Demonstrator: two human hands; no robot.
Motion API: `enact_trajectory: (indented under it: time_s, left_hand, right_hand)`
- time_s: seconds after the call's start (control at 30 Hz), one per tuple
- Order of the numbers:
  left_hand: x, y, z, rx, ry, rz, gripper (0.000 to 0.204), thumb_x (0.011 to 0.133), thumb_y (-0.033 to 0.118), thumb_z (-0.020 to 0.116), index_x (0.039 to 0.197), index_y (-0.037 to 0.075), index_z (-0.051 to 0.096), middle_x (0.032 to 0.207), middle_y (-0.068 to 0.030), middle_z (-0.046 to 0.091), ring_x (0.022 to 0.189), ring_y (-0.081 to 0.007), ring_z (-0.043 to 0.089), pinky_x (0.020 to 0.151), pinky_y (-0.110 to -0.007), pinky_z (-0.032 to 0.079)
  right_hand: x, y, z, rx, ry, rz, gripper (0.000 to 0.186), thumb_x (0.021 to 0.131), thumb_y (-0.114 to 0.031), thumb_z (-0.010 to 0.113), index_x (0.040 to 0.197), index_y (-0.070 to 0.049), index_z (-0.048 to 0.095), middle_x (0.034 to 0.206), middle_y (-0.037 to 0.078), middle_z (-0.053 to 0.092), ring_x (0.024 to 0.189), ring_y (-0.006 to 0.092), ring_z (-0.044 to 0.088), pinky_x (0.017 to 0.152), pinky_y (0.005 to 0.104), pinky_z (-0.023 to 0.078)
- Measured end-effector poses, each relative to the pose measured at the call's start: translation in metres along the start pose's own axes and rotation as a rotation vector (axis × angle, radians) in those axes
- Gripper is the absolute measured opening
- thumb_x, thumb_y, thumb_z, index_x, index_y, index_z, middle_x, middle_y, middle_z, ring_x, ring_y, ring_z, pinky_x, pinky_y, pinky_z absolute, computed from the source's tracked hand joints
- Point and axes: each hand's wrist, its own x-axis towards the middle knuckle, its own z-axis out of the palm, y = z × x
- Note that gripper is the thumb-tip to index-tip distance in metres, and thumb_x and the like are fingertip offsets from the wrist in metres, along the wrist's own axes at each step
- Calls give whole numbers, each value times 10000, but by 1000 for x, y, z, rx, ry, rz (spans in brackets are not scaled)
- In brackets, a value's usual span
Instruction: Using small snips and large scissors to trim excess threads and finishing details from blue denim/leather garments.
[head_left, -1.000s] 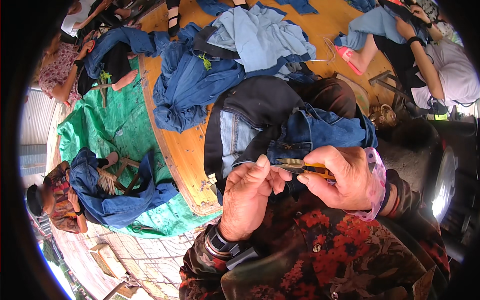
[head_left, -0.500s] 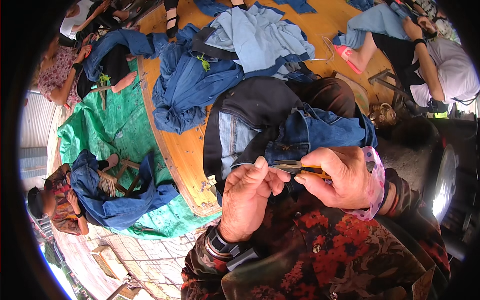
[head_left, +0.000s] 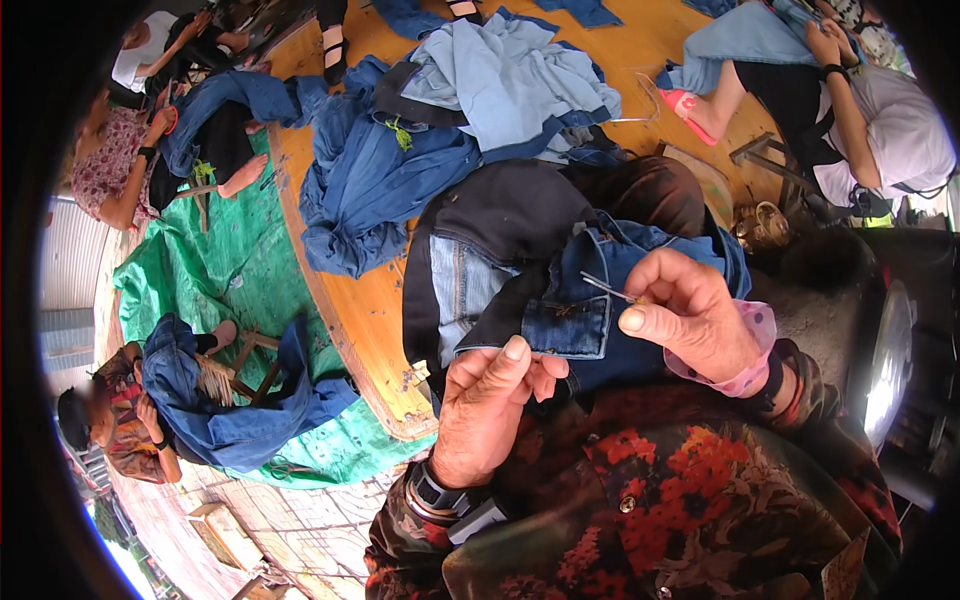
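A pair of dark blue jeans [head_left: 565, 328] lies across my lap, its black and pale inner side turned out at the left. My left hand [head_left: 490, 405] pinches the lower edge of the waistband between thumb and fingers. Thread snips [head_left: 606, 285] are gripped in my right hand [head_left: 690, 315], just right of the waistband end and a little above it. Their two thin blades point up and left, slightly apart, touching no thread that I can make out. My fingers hide most of the snips' yellowish handle.
Piled denim [head_left: 400, 180] and light blue jeans [head_left: 500, 85] lie ahead on a wooden board [head_left: 385, 385]. A green tarp [head_left: 225, 260] spreads at the left. Several people sit around with denim on their laps. A shiny round metal thing [head_left: 888, 365] stands at my right.
My right hand has drawn the snips up and away from the waistband edge, and the blades now point upward. My left hand has shifted slightly down, keeping its pinch on the jeans.
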Motion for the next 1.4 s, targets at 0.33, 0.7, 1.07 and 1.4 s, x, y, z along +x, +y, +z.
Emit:
enact_trajectory:
  time_s: [0.33,0.7,1.07,1.4]
  left_hand:
    - [-11,15,-4,127,-128,-214,201,894,164,559,830,-22,600,666,-76,552,543,-108,425,493,-251,326]
    - [-123,64,-128,1390,916,365,387,797,149,663,1143,27,539,1218,-136,523,1058,-255,525,876,-355,403]
    - [1,10,9,-162,-19,-245,440,888,348,568,1162,7,524,1108,-111,586,1028,-191,549,877,-374,432]
    - [-3,32,21,201,45,324,338,848,160,635,1136,-5,572,1051,-54,607,988,-144,548,899,-293,399]
  right_hand:
    - [13,21,5,262,-29,52,235,749,69,657,846,-75,499,752,-64,465,658,7,434,573,178,360]
    - [17,16,9,260,-103,11,232,759,86,639,849,-76,498,759,-60,474,673,11,455,586,179,375]
    - [-1,13,30,207,-245,-133,200,801,92,599,866,-63,491,805,-41,461,689,23,441,611,183,366]
    - [26,-15,40,223,-173,-102,127,825,-23,636,880,-74,534,708,-58,486,591,6,423,512,168,330]
